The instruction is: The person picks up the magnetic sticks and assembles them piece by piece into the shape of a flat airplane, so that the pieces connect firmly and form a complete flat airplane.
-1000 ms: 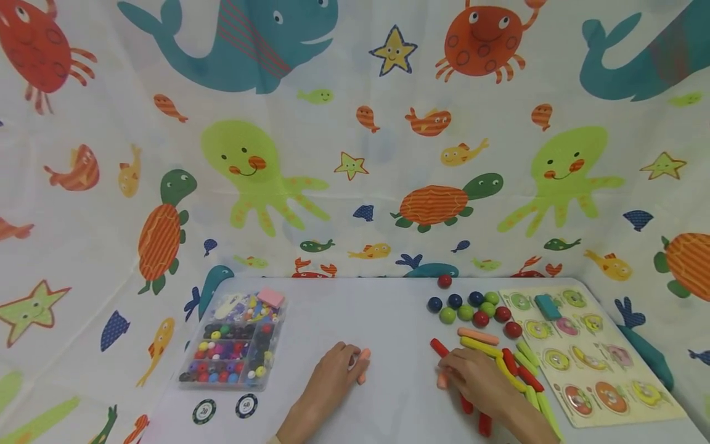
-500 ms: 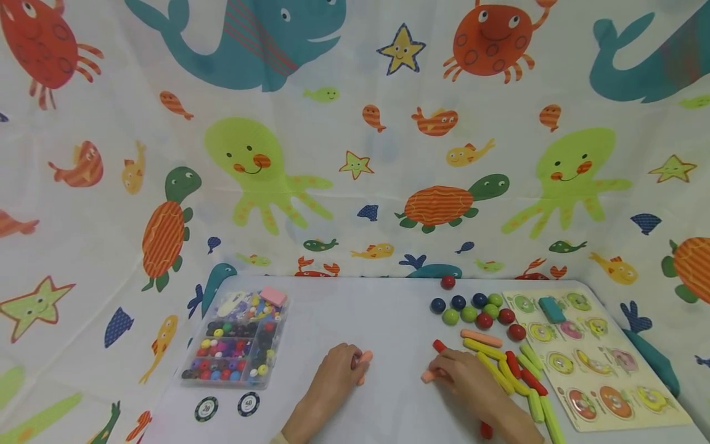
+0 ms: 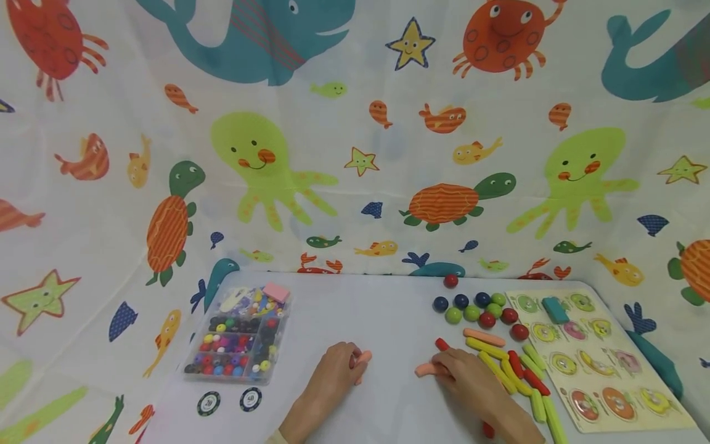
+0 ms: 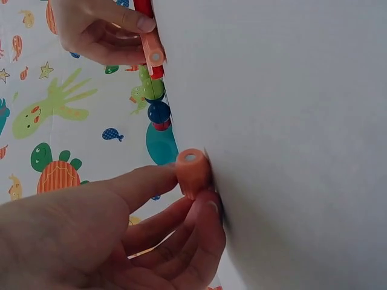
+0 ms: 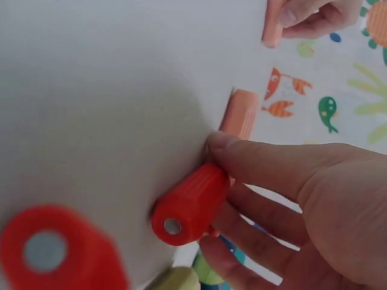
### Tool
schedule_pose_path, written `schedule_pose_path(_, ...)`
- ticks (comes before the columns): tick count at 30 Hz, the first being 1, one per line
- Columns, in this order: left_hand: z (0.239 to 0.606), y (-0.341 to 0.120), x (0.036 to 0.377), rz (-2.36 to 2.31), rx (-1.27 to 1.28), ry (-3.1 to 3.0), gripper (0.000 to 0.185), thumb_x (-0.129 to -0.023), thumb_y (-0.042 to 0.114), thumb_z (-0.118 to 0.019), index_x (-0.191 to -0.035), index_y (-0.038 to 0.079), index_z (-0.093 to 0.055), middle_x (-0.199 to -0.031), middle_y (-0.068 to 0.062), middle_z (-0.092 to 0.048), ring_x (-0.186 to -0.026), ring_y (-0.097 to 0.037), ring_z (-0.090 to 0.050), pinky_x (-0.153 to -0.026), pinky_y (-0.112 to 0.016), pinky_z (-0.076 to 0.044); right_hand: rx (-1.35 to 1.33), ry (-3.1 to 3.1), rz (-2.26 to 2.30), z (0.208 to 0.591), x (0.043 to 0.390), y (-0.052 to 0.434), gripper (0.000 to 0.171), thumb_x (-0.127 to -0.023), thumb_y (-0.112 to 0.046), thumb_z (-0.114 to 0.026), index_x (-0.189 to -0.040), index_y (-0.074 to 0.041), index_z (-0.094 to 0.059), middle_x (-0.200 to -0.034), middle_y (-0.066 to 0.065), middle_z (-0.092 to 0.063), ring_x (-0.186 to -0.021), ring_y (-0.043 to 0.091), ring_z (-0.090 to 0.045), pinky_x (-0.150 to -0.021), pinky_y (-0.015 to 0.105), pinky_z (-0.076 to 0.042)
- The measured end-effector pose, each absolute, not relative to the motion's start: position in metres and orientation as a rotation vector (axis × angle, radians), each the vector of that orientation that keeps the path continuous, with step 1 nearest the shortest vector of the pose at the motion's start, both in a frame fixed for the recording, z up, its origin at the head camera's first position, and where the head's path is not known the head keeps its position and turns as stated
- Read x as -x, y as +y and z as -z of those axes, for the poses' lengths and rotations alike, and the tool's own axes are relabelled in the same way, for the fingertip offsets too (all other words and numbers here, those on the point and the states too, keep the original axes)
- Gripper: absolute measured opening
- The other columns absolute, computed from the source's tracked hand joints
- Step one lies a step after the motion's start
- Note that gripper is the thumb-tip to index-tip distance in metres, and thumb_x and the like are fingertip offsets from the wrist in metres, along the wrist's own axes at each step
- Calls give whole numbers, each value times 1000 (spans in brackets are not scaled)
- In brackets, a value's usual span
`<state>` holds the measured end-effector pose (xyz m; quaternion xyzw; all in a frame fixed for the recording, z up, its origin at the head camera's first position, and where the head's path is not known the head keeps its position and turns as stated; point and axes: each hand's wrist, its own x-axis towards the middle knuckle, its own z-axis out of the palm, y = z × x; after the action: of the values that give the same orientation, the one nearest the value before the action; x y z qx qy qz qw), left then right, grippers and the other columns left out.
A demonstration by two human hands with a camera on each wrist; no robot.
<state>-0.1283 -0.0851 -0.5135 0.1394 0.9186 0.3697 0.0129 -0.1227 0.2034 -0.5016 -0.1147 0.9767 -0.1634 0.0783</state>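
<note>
Sliding leftward since a second ago, my right hand (image 3: pixel 468 379) has drawn a salmon-orange stick (image 3: pixel 426 369) out from the pile of coloured sticks (image 3: pixel 516 376), toward the table's middle near the front edge. Its fingers curl round that stick, which lies flat, long axis left to right, free end pointing at my left hand (image 3: pixel 333 376). That hand pinches a matching orange stick (image 3: pixel 362 364), end aimed right. Judging by their closeness, a nudge could roll the red stick (image 5: pixel 192 204) away.
</note>
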Motion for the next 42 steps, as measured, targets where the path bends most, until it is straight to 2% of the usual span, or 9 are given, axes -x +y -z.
schedule_pose_path(4, 512, -87, 128, -1157, -440, 2862, 26, -100, 27, -66, -94, 1, -68, -58, 12, -58, -68, -3, -50, -71, -28, -50, 308, 2941, 456, 500, 121, 207, 30, -84, -23, -83, -113, -21, -75, -103, -6, -71, -93, 14, -61, -94, 45, -56)
schedule_pose_path(11, 514, -89, 128, -1139, -443, 2876, 27, -100, 27, -66, -94, 0, -69, -58, 13, -57, -67, -3, -49, -72, -30, -52, 322, 2954, 397, 499, 119, 207, 32, -86, -22, -81, -117, -20, -73, -110, -2, -72, -98, 18, -63, -95, 47, -56)
schedule_pose_path(19, 516, -88, 129, -1117, -443, 2885, 24, -98, 26, -67, -94, 2, -70, -64, 11, -55, -69, -4, -50, -73, -30, -52, 400, 2983, 323, 500, 116, 208, 36, -84, -14, -82, -116, -19, -69, -107, -4, -68, -89, 13, -64, -85, 35, -60)
schedule_pose_path(26, 514, -86, 130, -1092, -440, 2916, 25, -98, 26, -68, -91, 2, -70, -67, 8, -53, -68, -4, -48, -70, -30, -51, 445, 3061, 253, 502, 118, 206, 32, -85, -23, -82, -115, -21, -71, -102, -4, -69, -92, 14, -65, -87, 36, -59)
schedule_pose_path(29, 514, -85, 130, -1084, -440, 2924, 23, -96, 24, -70, -92, 2, -69, -67, 7, -54, -66, -4, -47, -65, -28, -49, 460, 3075, 255, 502, 120, 200, 28, -86, -28, -81, -112, -23, -73, -103, -5, -71, -95, 14, -65, -89, 38, -59)
schedule_pose_path(31, 514, -85, 130, -1076, -432, 2926, 21, -95, 22, -72, -92, 1, -69, -68, 7, -53, -65, -4, -46, -62, -26, -46, 465, 3073, 303, 502, 123, 193, 24, -87, -29, -80, -108, -21, -73, -99, -5, -71, -90, 12, -64, -87, 35, -59)
schedule_pose_path(36, 513, -85, 128, -1050, -411, 2945, 20, -93, 21, -73, -92, 2, -69, -67, 6, -52, -63, -4, -44, -59, -24, -43, 457, 3055, 464, 501, 132, 171, 17, -89, -21, -79, -103, -16, -73, -89, -7, -65, -79, 8, -55, -80, 30, -58)
schedule_pose_path(42, 511, -86, 127, -1054, -397, 2932, 20, -93, 21, -74, -92, 2, -68, -66, 6, -51, -62, -5, -45, -57, -23, -40, 506, 3038, 562, 501, 142, 145, 16, -89, -17, -78, -103, -13, -73, -85, -5, -63, -75, 8, -52, -74, 27, -56)
